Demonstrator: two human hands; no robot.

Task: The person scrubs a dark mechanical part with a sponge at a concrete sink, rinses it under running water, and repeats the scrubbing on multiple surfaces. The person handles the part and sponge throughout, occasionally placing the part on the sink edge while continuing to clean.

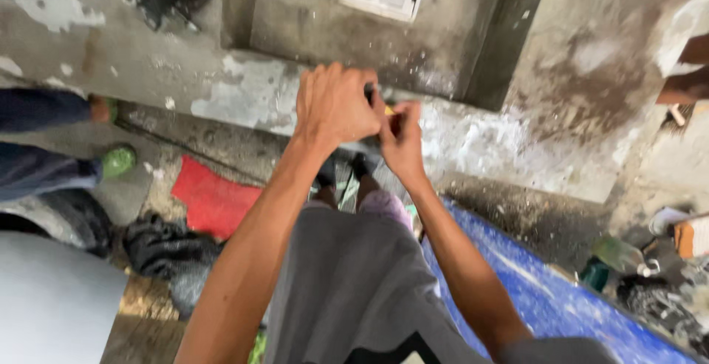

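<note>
Yellow-tipped small object [388, 111] pinched between closed left hand [336, 105] and right hand [402, 139].

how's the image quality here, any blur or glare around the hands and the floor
Head view: soft, even daylight, no hard shadows or glare. The left hand and right hand are slightly motion-smeared, so the small dark and yellow thing pinched between them cannot be identified. The red mat and blue tarp read clearly. The frame edges are softer, and wide-angle stretch lengthens the forearms.
</note>
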